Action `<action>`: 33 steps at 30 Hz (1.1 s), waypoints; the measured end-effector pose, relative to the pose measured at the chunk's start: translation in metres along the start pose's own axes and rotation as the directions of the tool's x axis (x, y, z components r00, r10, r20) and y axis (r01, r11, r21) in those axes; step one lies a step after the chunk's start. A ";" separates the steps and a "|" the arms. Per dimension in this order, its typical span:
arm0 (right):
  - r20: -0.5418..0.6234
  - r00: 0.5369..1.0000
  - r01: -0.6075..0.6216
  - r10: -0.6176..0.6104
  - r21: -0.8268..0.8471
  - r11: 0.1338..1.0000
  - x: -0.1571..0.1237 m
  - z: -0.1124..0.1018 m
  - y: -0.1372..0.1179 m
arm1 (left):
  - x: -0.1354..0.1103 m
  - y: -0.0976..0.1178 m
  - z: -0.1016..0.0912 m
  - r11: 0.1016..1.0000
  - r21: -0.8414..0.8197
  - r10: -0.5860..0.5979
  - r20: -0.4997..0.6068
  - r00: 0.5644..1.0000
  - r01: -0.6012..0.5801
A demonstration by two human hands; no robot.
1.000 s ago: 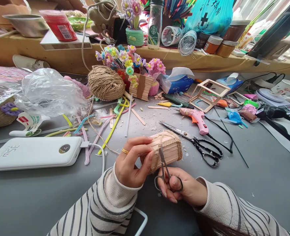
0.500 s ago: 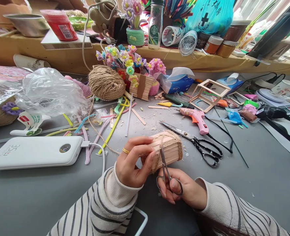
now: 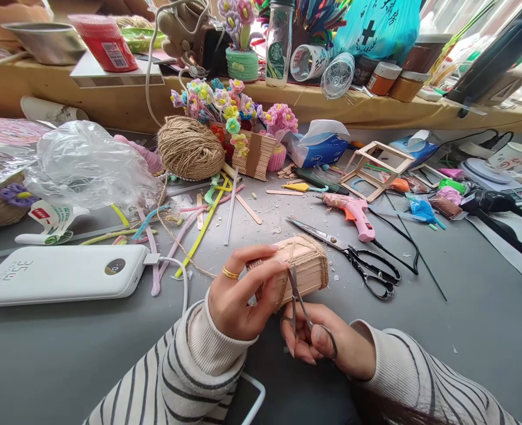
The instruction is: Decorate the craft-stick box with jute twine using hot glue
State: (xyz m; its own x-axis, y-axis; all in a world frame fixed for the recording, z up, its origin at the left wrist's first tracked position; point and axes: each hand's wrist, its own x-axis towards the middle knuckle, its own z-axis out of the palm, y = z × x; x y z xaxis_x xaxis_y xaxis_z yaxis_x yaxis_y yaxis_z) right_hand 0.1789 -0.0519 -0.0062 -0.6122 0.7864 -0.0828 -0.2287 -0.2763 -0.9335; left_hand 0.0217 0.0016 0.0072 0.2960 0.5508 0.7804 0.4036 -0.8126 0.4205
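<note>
My left hand, a gold ring on one finger, grips a small box of wooden craft sticks wrapped in jute twine and holds it just above the grey table. My right hand has its fingers through the loops of small scissors. The blades point up against the twine on the box's near side. A loose strand of twine trails from the box toward the big twine ball.
Large black-handled scissors and a pink glue gun lie right of the box. A white power bank with its cable lies at the left. Pipe cleaners, sticks, a plastic bag and pipe-cleaner flowers crowd the back.
The small scissors' handles have spread apart and the blades have opened slightly at the twine. My right hand has dropped a little toward me. The box stays put.
</note>
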 end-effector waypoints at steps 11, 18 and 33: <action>-0.028 1.000 0.005 -0.006 -0.045 0.999 -0.002 0.001 0.001 | 0.000 0.000 0.001 1.000 0.008 -0.010 -0.010 1.000 0.010; -0.052 0.998 0.017 -0.025 -0.144 0.989 -0.003 -0.001 0.005 | -0.001 0.000 0.002 1.000 -0.018 -0.010 -0.020 1.000 0.010; -0.100 0.995 -0.010 -0.011 -0.211 0.977 -0.004 0.000 0.005 | 0.001 0.006 0.000 0.995 -0.040 -0.087 0.001 0.996 0.087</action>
State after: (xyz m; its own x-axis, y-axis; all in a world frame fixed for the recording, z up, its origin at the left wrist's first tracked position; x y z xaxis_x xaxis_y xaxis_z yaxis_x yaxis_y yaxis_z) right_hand 0.1807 -0.0564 -0.0105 -0.5305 0.8409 -0.1070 -0.0571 -0.1614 -0.9852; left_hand 0.0239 -0.0026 0.0102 0.2606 0.6194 0.7406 0.3932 -0.7687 0.5045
